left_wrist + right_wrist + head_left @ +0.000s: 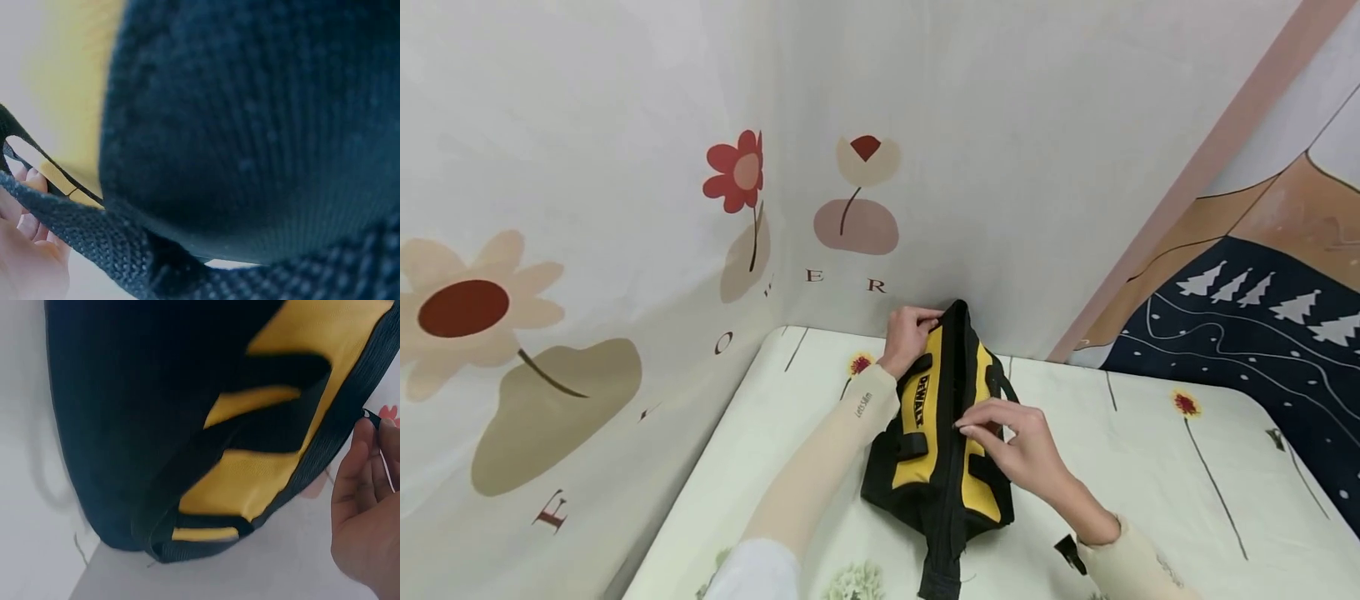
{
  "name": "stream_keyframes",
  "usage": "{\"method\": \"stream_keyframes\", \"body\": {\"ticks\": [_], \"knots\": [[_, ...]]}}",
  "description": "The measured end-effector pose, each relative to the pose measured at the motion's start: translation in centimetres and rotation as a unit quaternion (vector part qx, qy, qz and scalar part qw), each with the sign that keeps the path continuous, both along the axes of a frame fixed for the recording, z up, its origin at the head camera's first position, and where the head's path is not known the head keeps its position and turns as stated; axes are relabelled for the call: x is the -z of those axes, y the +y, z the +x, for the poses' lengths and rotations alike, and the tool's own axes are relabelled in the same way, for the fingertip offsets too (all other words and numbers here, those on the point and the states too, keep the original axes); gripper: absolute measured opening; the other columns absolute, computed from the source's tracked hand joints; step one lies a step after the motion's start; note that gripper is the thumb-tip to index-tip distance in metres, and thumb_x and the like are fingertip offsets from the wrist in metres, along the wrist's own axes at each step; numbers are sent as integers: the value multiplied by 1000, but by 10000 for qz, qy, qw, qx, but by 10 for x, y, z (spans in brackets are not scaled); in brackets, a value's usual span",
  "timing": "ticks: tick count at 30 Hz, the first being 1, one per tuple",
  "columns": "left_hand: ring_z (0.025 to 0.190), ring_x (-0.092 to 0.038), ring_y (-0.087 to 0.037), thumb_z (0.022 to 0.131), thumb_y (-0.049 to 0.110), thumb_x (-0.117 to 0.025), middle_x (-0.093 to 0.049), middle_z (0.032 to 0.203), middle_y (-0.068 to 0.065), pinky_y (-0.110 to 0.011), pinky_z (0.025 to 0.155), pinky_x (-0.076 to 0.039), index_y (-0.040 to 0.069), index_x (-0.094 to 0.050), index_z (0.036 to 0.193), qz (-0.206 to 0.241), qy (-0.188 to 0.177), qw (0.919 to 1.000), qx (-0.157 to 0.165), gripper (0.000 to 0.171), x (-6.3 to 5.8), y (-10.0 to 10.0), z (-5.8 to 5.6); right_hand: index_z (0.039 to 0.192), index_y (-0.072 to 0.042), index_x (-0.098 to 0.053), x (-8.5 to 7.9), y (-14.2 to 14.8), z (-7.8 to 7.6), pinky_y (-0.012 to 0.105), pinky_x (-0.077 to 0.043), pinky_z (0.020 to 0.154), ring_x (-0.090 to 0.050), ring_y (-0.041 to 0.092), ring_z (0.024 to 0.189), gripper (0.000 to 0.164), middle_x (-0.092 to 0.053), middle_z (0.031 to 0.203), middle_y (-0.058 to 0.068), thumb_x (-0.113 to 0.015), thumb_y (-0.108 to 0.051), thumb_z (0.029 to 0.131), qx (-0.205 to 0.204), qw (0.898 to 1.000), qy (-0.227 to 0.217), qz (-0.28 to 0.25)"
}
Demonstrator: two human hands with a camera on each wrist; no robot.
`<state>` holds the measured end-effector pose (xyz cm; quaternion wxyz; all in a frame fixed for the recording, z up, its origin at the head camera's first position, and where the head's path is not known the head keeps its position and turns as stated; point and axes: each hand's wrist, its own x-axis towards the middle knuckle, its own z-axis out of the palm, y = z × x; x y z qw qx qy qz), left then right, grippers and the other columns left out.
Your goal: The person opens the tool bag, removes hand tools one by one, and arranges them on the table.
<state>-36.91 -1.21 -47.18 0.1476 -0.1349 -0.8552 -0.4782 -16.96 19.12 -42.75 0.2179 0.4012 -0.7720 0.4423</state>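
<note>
A black and yellow DeWalt tool bag (917, 467) stands on the table, its long zipper running away from the person. The zipper is parted along its far half and closed along the near half. My right hand (1026, 446) pinches the small dark zipper pull (373, 417) between thumb and forefinger, partway along the top. At the far left end of the bag my left hand (907, 340) grips the top edge. In the left wrist view, dark fabric fills most of the picture, and the left hand (31, 250) shows beyond a black strap (87, 234).
The table (1097, 467) wears a pale cloth printed with flowers. A fabric wall (985, 167) with printed flowers and letters rises close behind the bag, and another stands at the left. A small black strap piece (1070, 554) shows beside the right sleeve.
</note>
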Motion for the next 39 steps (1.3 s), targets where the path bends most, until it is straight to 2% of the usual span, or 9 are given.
{"method": "stream_keyframes", "body": {"ticks": [5, 10, 16, 17, 19, 23, 28, 33, 39], "knots": [[86, -77, -18, 111, 6, -66, -83, 124, -8, -24, 64, -48, 12, -84, 130, 22, -349, 9994, -80, 27, -23, 1, 24, 105, -12, -85, 8, 1, 25, 22, -56, 65, -73, 13, 80, 34, -81, 99, 9, -84, 17, 86, -230, 9984, -452, -250], [77, -74, -20, 112, 7, -64, -82, 126, -9, -27, 59, -46, 12, -83, 132, 19, -465, 9989, -70, 28, -28, 0, 25, 107, -12, -85, 13, 0, 47, 24, -60, 69, -76, 15, 90, 38, -82, 101, 9, -80, 20, 87, -572, 9940, -844, -393], [71, -72, -9, 111, 20, -72, -84, 120, 6, -28, 58, -51, 33, -86, 126, 289, -6, 9995, 156, 25, 52, -1, -50, 107, -13, -84, 13, -3, 72, 27, -60, 67, -75, 14, 86, 36, -81, 102, 7, -79, 19, 90, -1044, 9849, -1310, -430], [71, -72, -9, 110, 19, -72, -84, 121, 6, -27, 58, -51, 32, -86, 127, 192, 39, 9998, 82, 25, 57, 0, -54, 107, -14, -84, 13, -4, 75, 26, -60, 66, -74, 14, 84, 37, -81, 102, 6, -78, 19, 91, -1120, 9836, -1343, -431], [72, -72, -11, 110, 17, -72, -84, 122, 2, -27, 59, -52, 26, -86, 128, 54, -34, 10000, -5, 25, 50, 1, -47, 108, -13, -84, 14, -4, 81, 25, -60, 66, -74, 13, 82, 37, -81, 103, 7, -77, 19, 92, -1286, 9805, -1418, -437], [72, -71, -14, 110, 11, -71, -83, 124, -4, -28, 63, -51, 19, -86, 129, -13, -191, 9998, 41, 26, 16, 0, -18, 111, -10, -82, 17, -5, 88, 27, -61, 69, -75, 16, 85, 37, -81, 104, 10, -76, 21, 91, -1886, 9700, -1470, -449], [71, -69, -15, 110, 8, -70, -83, 123, -7, -32, 64, -52, 16, -86, 128, 75, -298, 9994, 165, 26, -5, -4, -4, 112, -7, -81, 16, -6, 90, 24, -59, 66, -70, 16, 77, 35, -81, 105, 13, -76, 20, 92, -2449, 9551, -1621, -398], [77, -71, -13, 110, 16, -72, -83, 125, -2, -28, 66, -52, 22, -86, 129, 87, -106, 9997, 183, 24, 16, -5, -19, 110, -8, -82, 15, -7, 91, 22, -57, 62, -66, 17, 71, 33, -81, 103, 12, -76, 19, 93, -2319, 9537, -1861, -452], [103, -78, -24, 112, 14, -68, -81, 130, -10, -36, 86, -60, 11, -83, 132, 16, -116, 9997, 214, 26, -11, -6, 10, 114, -9, -82, 17, -4, 88, 23, -57, 61, -66, 15, 71, 34, -80, 104, 11, -79, 17, 92, -2250, 9550, -1879, -456]]}}
